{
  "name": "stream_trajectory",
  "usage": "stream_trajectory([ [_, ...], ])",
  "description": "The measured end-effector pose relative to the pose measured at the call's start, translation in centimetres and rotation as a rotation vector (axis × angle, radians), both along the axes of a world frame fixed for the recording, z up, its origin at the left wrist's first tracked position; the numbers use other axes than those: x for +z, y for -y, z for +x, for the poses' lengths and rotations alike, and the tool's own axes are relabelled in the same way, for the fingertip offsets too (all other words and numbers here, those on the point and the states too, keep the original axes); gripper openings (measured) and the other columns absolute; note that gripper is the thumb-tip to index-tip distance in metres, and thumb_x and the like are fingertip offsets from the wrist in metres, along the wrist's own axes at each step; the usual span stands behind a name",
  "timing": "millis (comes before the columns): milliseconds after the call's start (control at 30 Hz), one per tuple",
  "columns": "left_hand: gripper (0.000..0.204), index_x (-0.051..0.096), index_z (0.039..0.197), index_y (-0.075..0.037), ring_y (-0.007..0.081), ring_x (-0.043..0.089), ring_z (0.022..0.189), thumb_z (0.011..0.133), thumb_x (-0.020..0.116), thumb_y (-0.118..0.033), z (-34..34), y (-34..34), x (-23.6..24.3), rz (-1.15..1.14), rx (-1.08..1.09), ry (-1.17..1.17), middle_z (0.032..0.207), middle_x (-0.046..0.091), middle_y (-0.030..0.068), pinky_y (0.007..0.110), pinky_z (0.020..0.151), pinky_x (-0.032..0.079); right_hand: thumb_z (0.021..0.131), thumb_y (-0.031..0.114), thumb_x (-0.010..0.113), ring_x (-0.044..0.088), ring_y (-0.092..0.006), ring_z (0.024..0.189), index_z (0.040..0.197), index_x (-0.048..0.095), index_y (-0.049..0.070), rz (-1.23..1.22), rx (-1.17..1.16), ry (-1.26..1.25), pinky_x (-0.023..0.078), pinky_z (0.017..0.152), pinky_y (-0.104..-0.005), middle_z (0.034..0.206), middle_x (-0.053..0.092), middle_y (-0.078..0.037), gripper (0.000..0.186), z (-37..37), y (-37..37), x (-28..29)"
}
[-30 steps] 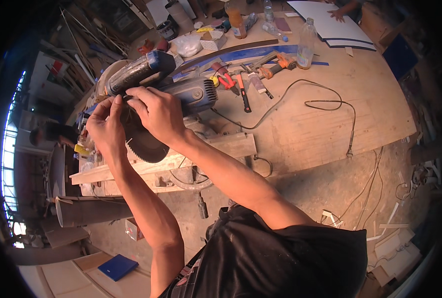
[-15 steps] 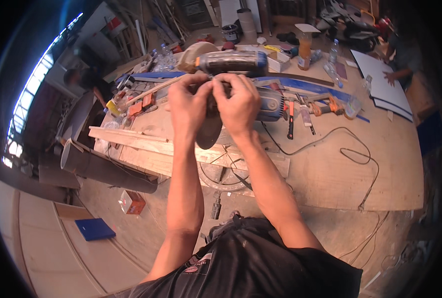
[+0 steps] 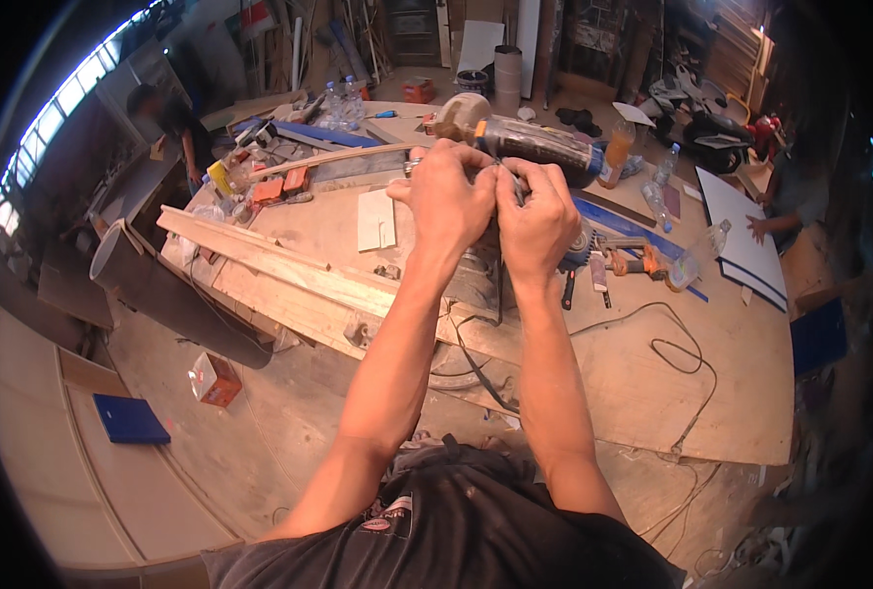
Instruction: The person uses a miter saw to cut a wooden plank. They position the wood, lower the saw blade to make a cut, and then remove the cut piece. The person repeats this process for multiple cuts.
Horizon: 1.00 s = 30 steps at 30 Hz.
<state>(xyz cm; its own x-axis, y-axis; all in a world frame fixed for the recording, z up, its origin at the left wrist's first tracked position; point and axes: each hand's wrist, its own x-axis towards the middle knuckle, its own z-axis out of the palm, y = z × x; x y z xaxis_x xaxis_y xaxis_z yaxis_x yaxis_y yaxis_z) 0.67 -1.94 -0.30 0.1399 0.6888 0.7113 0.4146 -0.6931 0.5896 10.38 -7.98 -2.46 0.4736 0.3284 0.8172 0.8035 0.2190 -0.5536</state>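
Note:
Both hands meet in front of a miter saw [image 3: 544, 142], whose blue-and-black motor housing shows just behind my fingers. My left hand [image 3: 451, 201] is closed in a pinch, thumb and forefinger together, with its outer fingers loosely bent. Tip to tip with it, my right hand [image 3: 537, 218] is pinched too. A sliver of something dark shows between the right fingers, too small to name. My hands and wrists cover most of the saw's blade area. Beneath my forearms, the lower part of the saw and a black strap or cable [image 3: 476, 365] show in part.
Long boards [image 3: 269, 260] lie across the workbench [image 3: 691, 393] on the left. A hammer [image 3: 568, 291], an orange tool [image 3: 649, 263], a loose cord [image 3: 696, 358] and bottles [image 3: 655, 201] are on the right. Co-workers stand at far left and right; one hand [image 3: 758, 228] rests on a white panel.
The view has shifted, and my joined hands now sit further right in it. The round dark blade seen between my wrists before is now hidden. Both hands keep their pinch.

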Motion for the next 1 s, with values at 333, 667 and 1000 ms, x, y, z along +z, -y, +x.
stream_trajectory([
  [333, 0.014, 0.083, 0.091, -0.001, 0.0370, 0.068, 0.101, 0.084, 0.080, -0.013, -0.2, 0.2, -0.8, -0.027, -0.086, 0.113, 0.100, 0.075, 0.0160, 0.046, 0.097, 0.050, 0.100, 0.021, 0.077, 0.075, -0.0343, 0.077, 0.103, 0.079, 0.012, -0.174, -0.065, 0.369, 0.056, 0.066, -0.0430, 0.097, 0.073, -0.006, 0.010, 1.4, 0.4, 2.0],
  [667, 0.011, 0.081, 0.082, -0.006, 0.0367, 0.067, 0.103, 0.080, 0.080, -0.017, 0.0, 0.9, -1.3, 0.020, 0.045, 0.127, 0.101, 0.075, 0.0123, 0.057, 0.088, 0.034, 0.102, 0.022, 0.072, 0.076, -0.0303, 0.076, 0.109, 0.074, 0.015, -0.242, -0.153, 0.701, 0.058, 0.066, -0.0421, 0.102, 0.069, -0.004, 0.010, 2.0, 0.3, 2.5],
  [1000, 0.013, 0.085, 0.087, -0.009, 0.0340, 0.068, 0.109, 0.082, 0.080, -0.020, 0.6, 1.2, -1.0, -0.037, 0.093, 0.050, 0.104, 0.077, 0.0112, 0.057, 0.092, 0.032, 0.104, 0.021, 0.074, 0.077, -0.0285, 0.084, 0.112, 0.078, 0.016, -0.171, -0.109, 0.529, 0.058, 0.069, -0.0422, 0.106, 0.072, -0.002, 0.011, 2.3, 0.2, 1.1],
])
